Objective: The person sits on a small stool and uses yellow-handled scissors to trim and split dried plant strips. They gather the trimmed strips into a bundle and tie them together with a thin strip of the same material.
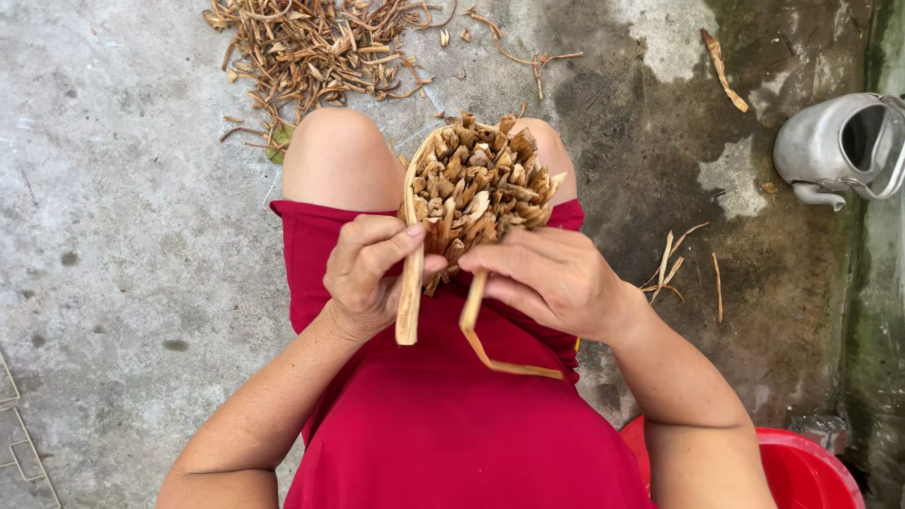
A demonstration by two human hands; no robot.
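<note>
Bundle (481, 184) of dried stalks sits over the lap, both hands gripping: left hand (368, 273) fingers clamped on one strip (410, 283), right hand (551, 278) on another. Binding looks half done; loose stalks (311, 47) litter the floor beyond.

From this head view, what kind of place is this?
Probably an outdoor yard or wash area of a home, not a workshop: a stained, mossy concrete floor, a metal kettle standing on it, a scattered pile of dried plant strips, and both hands gripping a bundle of dried strips.
</note>
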